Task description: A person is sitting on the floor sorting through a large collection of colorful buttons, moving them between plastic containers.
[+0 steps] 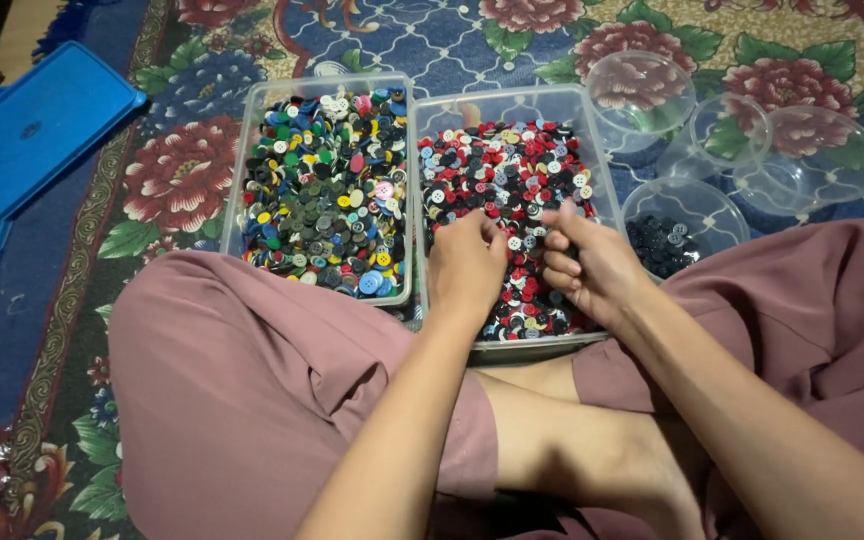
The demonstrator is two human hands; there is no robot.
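Buttons are being picked over in the right clear tub [592,150] (red, black and white mix), where the left hand [465,262] rests curled, the right hand [582,262] pinches narrowly, its contents indiscernible, and a bowl of dark buttons [682,215] stands right.

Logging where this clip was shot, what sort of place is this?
Probably a room in a home: the person sits cross-legged on a flowered carpet, both hands in a clear tub of buttons, with blue lids on the floor.

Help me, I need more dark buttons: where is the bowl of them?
In the head view, the bowl of dark buttons sits on the carpet, right of the red-and-black button tub, beside the right hand.
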